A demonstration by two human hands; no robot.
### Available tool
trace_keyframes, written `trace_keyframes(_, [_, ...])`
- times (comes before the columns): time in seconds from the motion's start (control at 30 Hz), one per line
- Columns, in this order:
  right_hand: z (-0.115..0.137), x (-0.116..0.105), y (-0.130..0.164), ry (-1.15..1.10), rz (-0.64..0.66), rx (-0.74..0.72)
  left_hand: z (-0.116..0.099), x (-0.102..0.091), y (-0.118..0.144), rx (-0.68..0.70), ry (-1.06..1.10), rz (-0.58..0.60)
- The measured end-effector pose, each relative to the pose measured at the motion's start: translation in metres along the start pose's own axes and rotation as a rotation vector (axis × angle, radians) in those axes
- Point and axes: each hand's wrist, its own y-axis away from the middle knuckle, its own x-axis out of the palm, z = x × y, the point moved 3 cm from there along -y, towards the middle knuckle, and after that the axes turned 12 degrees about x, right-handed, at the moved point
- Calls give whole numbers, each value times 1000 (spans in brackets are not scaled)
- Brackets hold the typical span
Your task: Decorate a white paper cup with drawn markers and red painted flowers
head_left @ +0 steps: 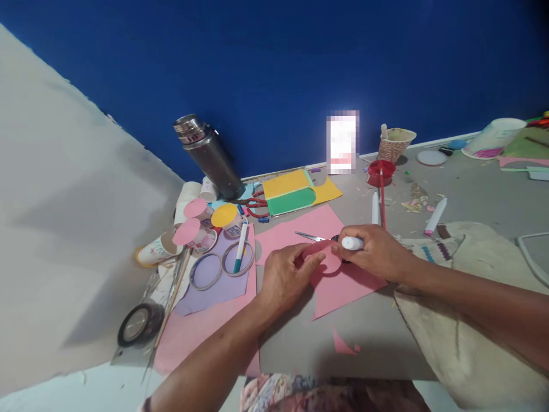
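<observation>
The left hand lies flat with fingers spread on a pink paper circle, pressing it onto the pink paper sheet. The right hand, just right of it, is closed around a white glue stick. Scissors lie just behind both hands.

The upright card by the wall is blurred out (nothing legible).

Matt pink paper sheet lies on the smooth grey desk; the flask is glossy metal, the marker smooth white plastic, the bag coarse cloth.
</observation>
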Motion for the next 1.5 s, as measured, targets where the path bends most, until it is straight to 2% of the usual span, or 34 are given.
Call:
trace_keyframes(0.13, [0,0,3,-39,-5,-17,2,1,1,41,-120,-18])
trace_keyframes(0.27, [3,0,3,-230,91,40,1,-2,3,134,-111,-41])
trace_keyframes(0.37, [4,-1,1,-391,171,84,1,-7,3,122,137,-72])
trace_keyframes(0.53, [-1,1,-3,-653,417,134,10,-5,-4,-49,743,-63])
trace_keyframes(0.67, [-2,6,-1,-786,620,126,12,0,-8,-65,992,-21])
trace_keyframes(0.77, [-1,14,0,-829,759,122,7,-3,-5,-6,1009,36])
trace_keyframes(0.93, [-3,32,6,-800,1011,135,-6,-8,3,73,868,159])
trace_keyframes(1.0, [-4,37,9,-763,1071,141,-12,-11,3,155,828,207])
trace_keyframes(1.07, [-4,36,11,-734,1061,141,-17,-12,3,240,822,266])
trace_keyframes(1.17, [-1,27,8,-726,899,118,-19,-13,1,235,887,291])
trace_keyframes(1.3, [1,7,-1,-752,594,86,-10,-13,-2,107,909,193])
trace_keyframes(1.4, [1,-2,-1,-766,486,69,-2,-8,-2,-57,924,159])
trace_keyframes(1.5, [6,-6,7,-629,405,29,3,-2,-3,-110,954,153])
